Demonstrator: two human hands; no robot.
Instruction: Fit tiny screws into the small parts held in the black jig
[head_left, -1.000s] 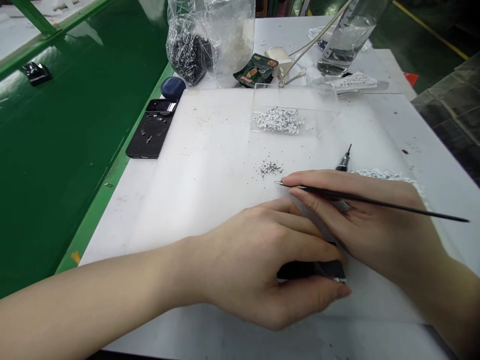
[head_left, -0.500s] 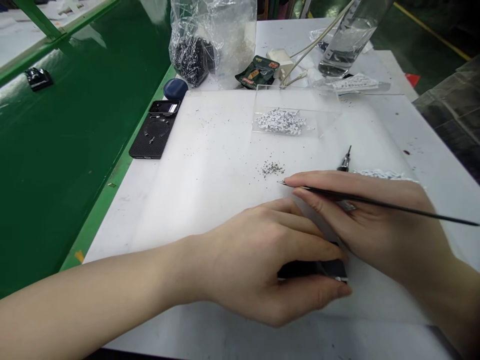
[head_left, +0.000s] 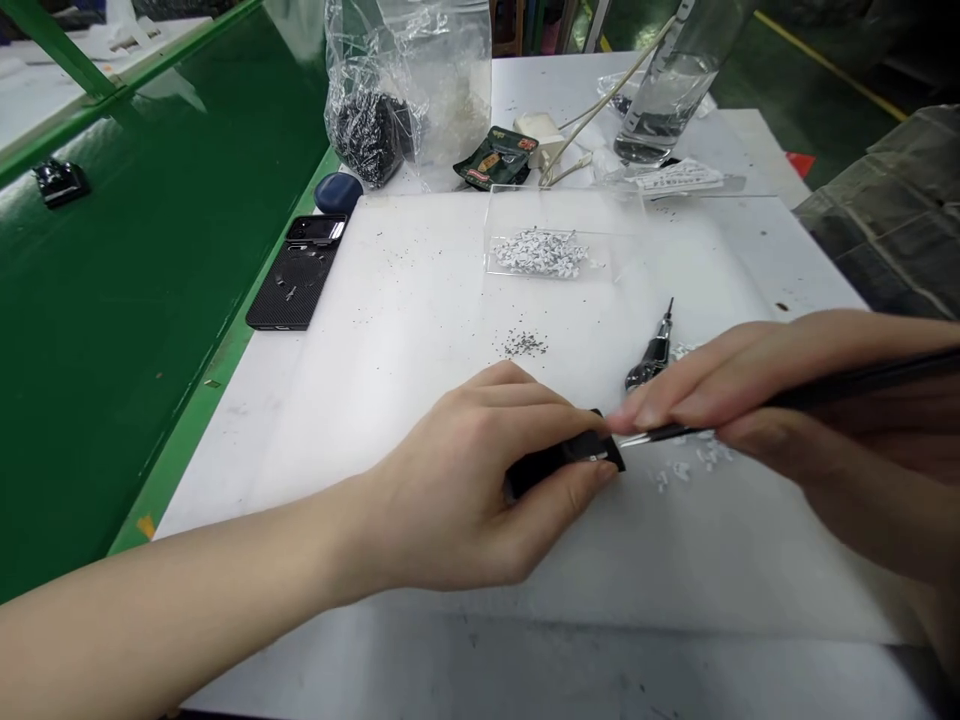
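Note:
Between the thumb and fingers of my left hand [head_left: 480,480] is a small black plastic part [head_left: 555,462], its right end showing. My right hand [head_left: 795,420] grips dark tweezers [head_left: 667,433], whose silver tips meet or nearly meet the right end of that part. I cannot make out anything tiny in the tips. A pile of tiny dark pieces [head_left: 525,344] lies on the white sheet [head_left: 337,400] beyond my left hand. Behind my right fingers stands a black pen-like tool [head_left: 652,350] with a thin metal tip. Small white pieces [head_left: 709,452] are scattered beneath my right hand.
A clear tray [head_left: 491,262] holds many small white pieces [head_left: 541,252]. At the left edge lie a black phone [head_left: 289,285] and a dark blue round object [head_left: 337,192]. Plastic bags [head_left: 442,90], a green packet [head_left: 495,157], a cable and a water bottle [head_left: 660,110] stand at the back.
My right hand has moved from the dark pieces down to the black part, bringing the tweezer tips against or close to its end. My left hand has raised the part slightly leftward.

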